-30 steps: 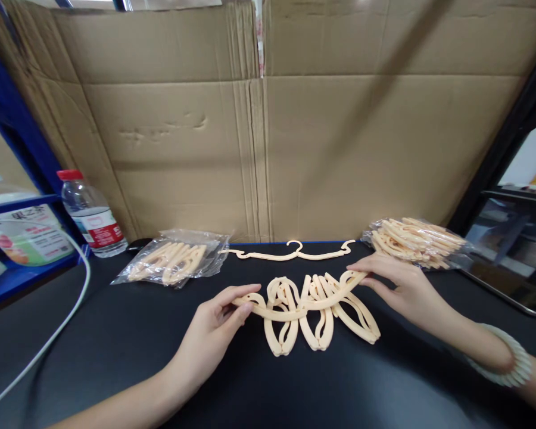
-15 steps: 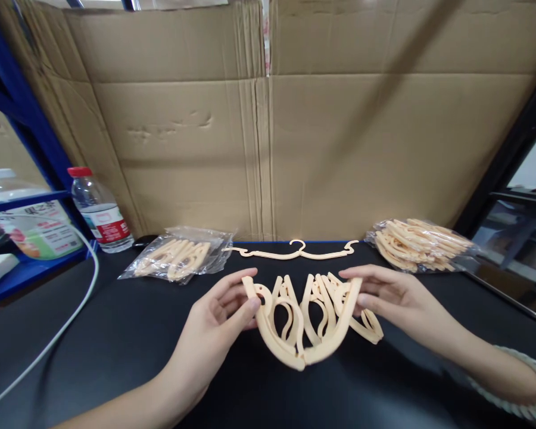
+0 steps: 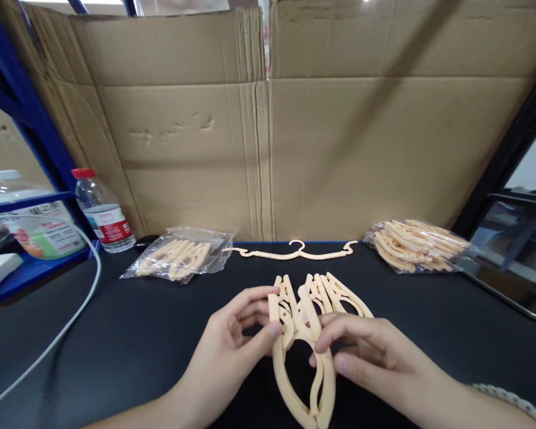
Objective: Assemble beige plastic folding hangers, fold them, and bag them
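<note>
A cream folding hanger [image 3: 289, 390], partly folded with its joint toward me, is held up between both hands. My left hand [image 3: 239, 342] pinches the upper end of its left arm between thumb and fingers. On the right arm, lower down, my right hand [image 3: 366, 351] has its thumb and fingers closed. Behind it, more folded hangers [image 3: 343, 293] lie on the black table, partly covered by the held one and my right hand. Farther back lies an unfolded hanger [image 3: 277, 256] with its hook pointing away.
At the back left is a clear bag of hangers [image 3: 176, 259], at the back right a fuller bag [image 3: 417, 244]. A red-capped bottle [image 3: 109, 223] stands beside the blue rack [image 3: 40, 137]. A white cable [image 3: 83, 298] curves over the black table [image 3: 129, 339]. Cardboard [image 3: 183, 137] stands behind.
The two arms of the held hanger have swung closer together, and the hanger is lower and nearer. My right hand has moved left and down, while my left hand has shifted slightly right.
</note>
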A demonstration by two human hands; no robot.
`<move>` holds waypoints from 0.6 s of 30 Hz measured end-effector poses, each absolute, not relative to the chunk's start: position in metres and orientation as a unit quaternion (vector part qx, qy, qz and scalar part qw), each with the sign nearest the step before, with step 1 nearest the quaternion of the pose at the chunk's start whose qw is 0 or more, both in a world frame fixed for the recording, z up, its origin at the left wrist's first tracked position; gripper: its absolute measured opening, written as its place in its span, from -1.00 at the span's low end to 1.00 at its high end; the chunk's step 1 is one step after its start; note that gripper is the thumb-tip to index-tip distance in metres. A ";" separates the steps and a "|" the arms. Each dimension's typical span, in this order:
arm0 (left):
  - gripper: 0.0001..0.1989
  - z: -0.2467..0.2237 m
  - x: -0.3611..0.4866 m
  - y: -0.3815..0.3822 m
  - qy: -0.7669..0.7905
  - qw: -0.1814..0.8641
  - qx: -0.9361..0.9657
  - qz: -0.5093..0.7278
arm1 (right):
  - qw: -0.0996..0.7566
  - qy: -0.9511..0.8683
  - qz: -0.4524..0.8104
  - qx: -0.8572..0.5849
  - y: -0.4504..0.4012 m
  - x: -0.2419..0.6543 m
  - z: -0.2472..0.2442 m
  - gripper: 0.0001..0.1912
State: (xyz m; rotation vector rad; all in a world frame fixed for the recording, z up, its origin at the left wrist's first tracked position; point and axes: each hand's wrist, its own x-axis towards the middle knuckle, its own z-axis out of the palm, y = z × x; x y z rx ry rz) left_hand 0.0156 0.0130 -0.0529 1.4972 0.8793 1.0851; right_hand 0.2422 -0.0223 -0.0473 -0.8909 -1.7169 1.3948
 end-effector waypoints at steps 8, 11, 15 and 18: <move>-0.71 -0.048 0.015 0.009 0.377 0.519 0.629 0.440 | 0.359 -0.675 0.564 -0.312 -0.027 0.240 -0.045 -0.71; -0.79 -0.046 0.016 0.008 0.372 0.514 0.642 0.430 | 0.363 -0.673 0.567 -0.306 -0.028 0.240 -0.044 -0.69; -0.77 -0.047 0.017 0.006 0.351 0.524 0.658 0.412 | 0.366 -0.688 0.561 -0.277 -0.031 0.242 -0.043 -0.63; -0.75 -0.048 0.017 0.007 0.355 0.523 0.653 0.417 | 0.361 -0.695 0.557 -0.276 -0.031 0.245 -0.042 -0.62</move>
